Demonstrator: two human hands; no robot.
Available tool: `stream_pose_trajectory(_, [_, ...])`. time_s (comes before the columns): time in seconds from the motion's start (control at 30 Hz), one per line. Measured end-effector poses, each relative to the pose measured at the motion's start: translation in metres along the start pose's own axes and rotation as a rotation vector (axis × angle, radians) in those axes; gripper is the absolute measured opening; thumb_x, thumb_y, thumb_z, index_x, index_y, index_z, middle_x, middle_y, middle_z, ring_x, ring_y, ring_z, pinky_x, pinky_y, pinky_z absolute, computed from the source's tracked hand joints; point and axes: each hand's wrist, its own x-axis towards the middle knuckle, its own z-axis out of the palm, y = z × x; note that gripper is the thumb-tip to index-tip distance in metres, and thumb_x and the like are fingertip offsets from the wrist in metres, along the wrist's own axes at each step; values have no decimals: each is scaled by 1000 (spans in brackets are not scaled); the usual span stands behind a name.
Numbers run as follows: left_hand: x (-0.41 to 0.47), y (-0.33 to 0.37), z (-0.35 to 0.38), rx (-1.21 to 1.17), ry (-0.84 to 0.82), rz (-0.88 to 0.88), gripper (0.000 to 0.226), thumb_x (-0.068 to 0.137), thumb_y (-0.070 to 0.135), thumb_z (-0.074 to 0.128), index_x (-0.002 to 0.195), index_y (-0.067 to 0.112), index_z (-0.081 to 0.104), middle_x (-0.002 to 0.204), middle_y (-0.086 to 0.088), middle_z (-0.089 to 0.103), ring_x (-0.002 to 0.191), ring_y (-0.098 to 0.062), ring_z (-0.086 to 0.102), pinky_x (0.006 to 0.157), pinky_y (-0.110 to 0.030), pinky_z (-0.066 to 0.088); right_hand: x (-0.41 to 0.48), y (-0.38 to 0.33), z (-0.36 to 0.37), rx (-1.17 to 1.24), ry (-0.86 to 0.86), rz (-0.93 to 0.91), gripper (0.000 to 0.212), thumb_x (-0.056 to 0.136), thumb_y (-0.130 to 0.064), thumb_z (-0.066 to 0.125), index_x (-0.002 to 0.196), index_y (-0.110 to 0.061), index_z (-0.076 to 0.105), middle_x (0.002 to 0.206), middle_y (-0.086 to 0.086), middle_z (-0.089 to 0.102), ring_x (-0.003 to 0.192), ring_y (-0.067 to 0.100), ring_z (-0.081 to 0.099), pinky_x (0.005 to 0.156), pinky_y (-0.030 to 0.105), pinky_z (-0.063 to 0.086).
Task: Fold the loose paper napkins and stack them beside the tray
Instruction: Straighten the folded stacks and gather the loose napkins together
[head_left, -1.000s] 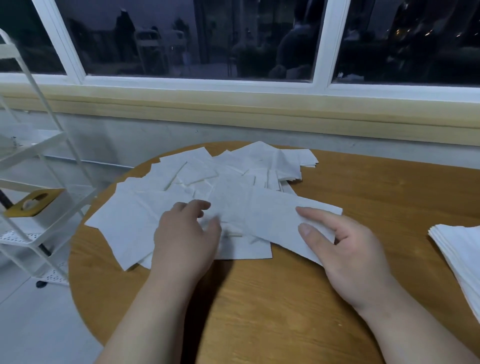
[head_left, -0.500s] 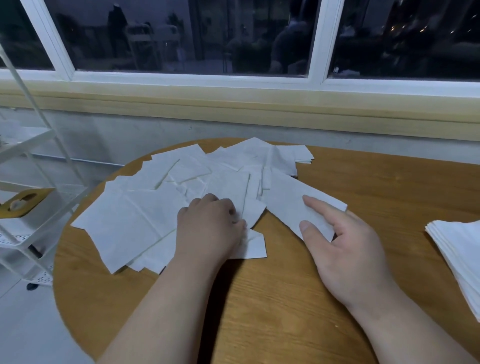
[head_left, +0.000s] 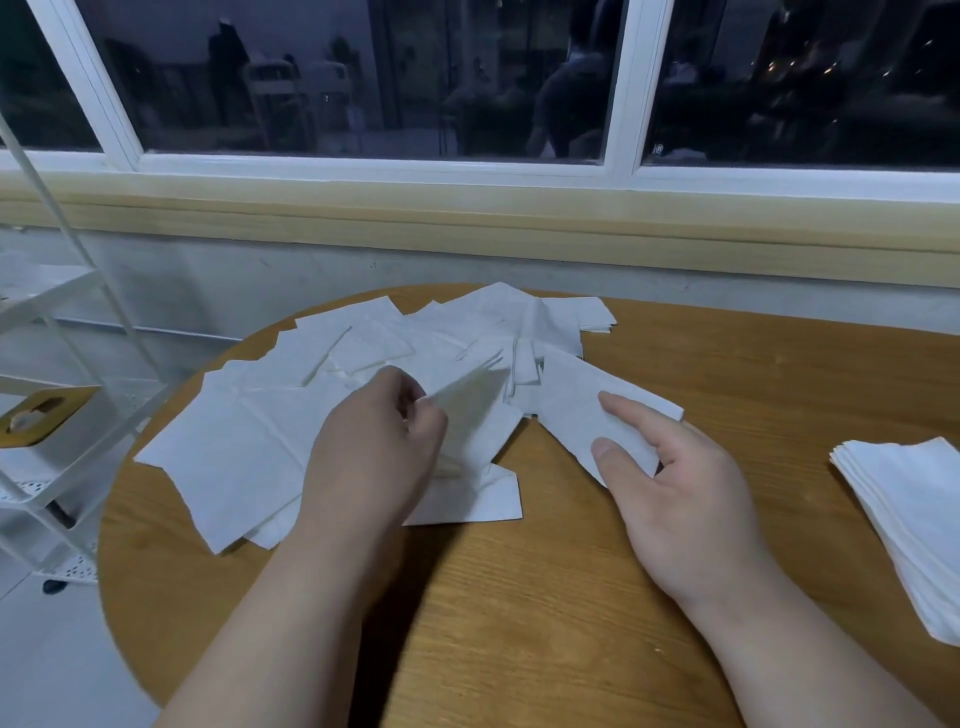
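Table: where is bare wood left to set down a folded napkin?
Bare wood lies between the right hand and the stack, behind that stack toward the wall, and along the near edge between the forearms. The far left of the table is crowded with loose napkins, where the left hand pinches one.

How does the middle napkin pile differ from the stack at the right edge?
The middle pile is scattered at many angles; the right stack is neatly aligned. The left hand pinches a sheet of the middle pile, the right hand rests on it; neither touches the right stack. Both are white paper.
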Motion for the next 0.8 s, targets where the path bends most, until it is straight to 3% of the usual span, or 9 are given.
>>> stream_pose_trajectory(0.13, [-12,12,-20,-228,-3,16,12,87,22,61,76,25,57,67,11,60,61,-5,53,52,-18,38,0,-2,-1,42,-7,7,41,91,-38,66,132,-40,61,110,-13,63,90,3,52,86,21,42])
stream_pose_trajectory(0.23, [-21,13,-26,-526,-103,-18,6,79,26,68,76,26,62,65,10,58,58,-7,49,57,-23,38,0,-3,-1,125,-30,20,50,79,-58,71,126,-44,63,102,-20,63,79,-3,51,84,22,42])
stream_pose_trajectory(0.3, [-25,14,-28,-754,-170,-57,4,76,24,69,76,28,66,67,7,58,61,-10,52,56,-26,41,0,-2,-1,208,-78,36,66,65,-71,68,125,-45,63,113,-21,68,96,-4,60,93,28,48])
stream_pose_trajectory(0.37, [-27,16,-27,-912,-222,-87,17,79,13,75,74,28,71,66,8,58,59,-7,55,52,-18,43,0,0,0,273,-131,58,75,59,-76,69,127,-44,63,123,-20,67,116,1,60,102,35,49])
stream_pose_trajectory(0.5, [-27,19,-25,-978,-245,-94,19,78,10,75,73,28,73,66,9,62,60,-5,58,54,-14,46,1,0,2,377,-155,76,61,65,-64,83,118,-36,72,115,-15,72,110,1,64,98,31,49])
stream_pose_trajectory(0.63, [-27,17,-22,-1055,-265,-130,17,82,9,72,75,25,72,67,6,61,61,-8,58,55,-17,47,3,0,2,489,-181,129,46,69,-48,87,110,-33,74,115,-8,74,111,13,69,96,40,54])
stream_pose_trajectory(0.73, [-27,16,-23,-1045,-252,-99,11,79,18,67,75,27,72,70,5,60,64,-7,56,58,-16,47,5,1,2,431,-131,101,26,80,-35,82,105,-32,77,112,-18,73,113,0,63,102,32,48])
stream_pose_trajectory(0.8, [-27,15,-22,-991,-237,-78,16,81,15,69,74,28,71,69,7,60,63,-6,56,57,-15,46,5,0,0,451,-115,105,17,85,-26,76,102,-28,77,107,-20,74,107,-5,64,94,24,47])
